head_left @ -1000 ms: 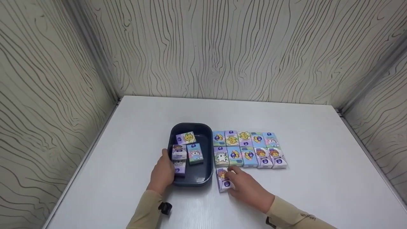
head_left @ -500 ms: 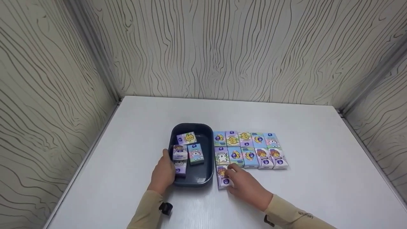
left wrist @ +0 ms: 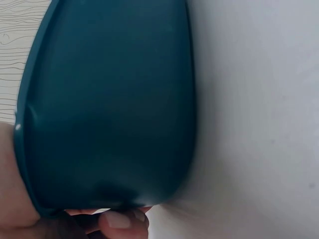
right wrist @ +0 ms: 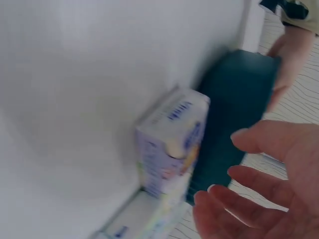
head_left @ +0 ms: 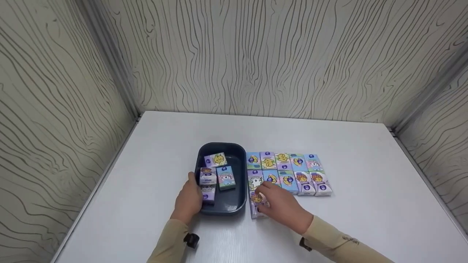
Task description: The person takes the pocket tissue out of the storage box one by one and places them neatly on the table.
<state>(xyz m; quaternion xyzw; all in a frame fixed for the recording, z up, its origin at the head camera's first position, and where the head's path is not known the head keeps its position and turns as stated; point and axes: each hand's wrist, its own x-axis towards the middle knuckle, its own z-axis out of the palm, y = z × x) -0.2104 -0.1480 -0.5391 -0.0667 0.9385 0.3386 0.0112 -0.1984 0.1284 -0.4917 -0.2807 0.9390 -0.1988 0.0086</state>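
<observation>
My left hand (head_left: 188,199) grips the left side of a dark teal plastic tub (head_left: 228,201), thumb at the rim; in the left wrist view its fingertips (left wrist: 119,220) curl against the tub's outer wall. Inside the tub lie several small cartoon-printed packs, like pocket tissues, one a blue pack (head_left: 226,178). My right hand (head_left: 282,205) hovers over a purple lion-printed pack (head_left: 257,213) right of the tub. The right wrist view has that hand's fingers (right wrist: 249,206) spread and apart from the purple pack (right wrist: 169,134).
Two rows of similar packs (head_left: 268,160) lie edge to edge right of the tub, with the purple pack starting a third row in front. The white table (head_left: 164,135) backs onto wood-grain panels (head_left: 234,54), with further panels at both sides.
The purple pack has slid away from me, up against the second row. My right fingers have come off it and lifted slightly. My left hand stays at the tub.
</observation>
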